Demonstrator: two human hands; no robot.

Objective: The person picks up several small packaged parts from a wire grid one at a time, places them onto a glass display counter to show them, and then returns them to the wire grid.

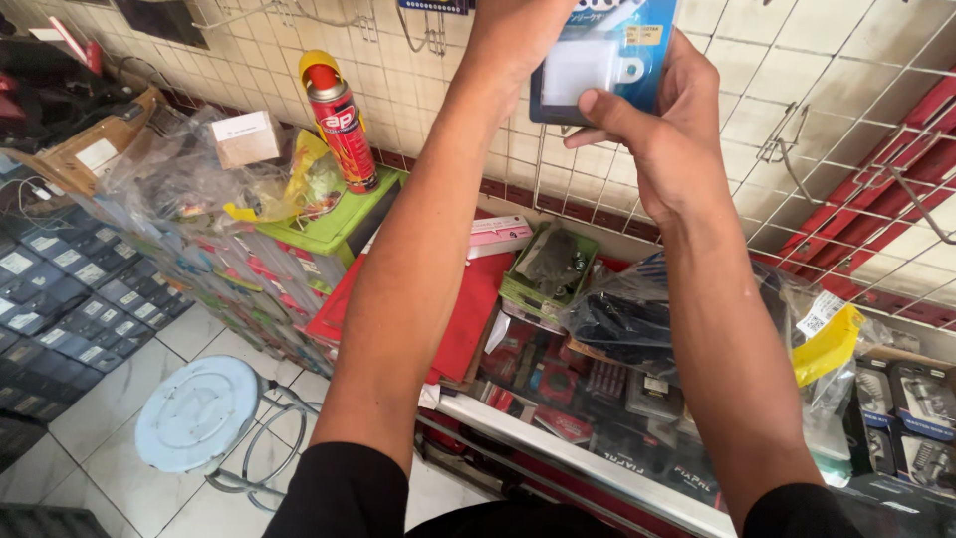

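Both hands are raised to the white wire wall rack (797, 149): the right hand (667, 139) and left hand (513, 40) grip a flat blue-and-white blister pack (597, 60). It looks mid-hanging; seating it would need lining its hole with a hook, above the glass worktop (558, 438).

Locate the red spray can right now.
Head view, upper left: the red spray can stands upright on a green box against the tiled wall, left of the person's left forearm, beside clear plastic bags.

Glossy plastic-fronted blister pack (602, 60) catches the light; behind it a thin metal wire grid (846, 130) over smooth glazed tiles; the spray can (339, 120) gleams, shiny metal.
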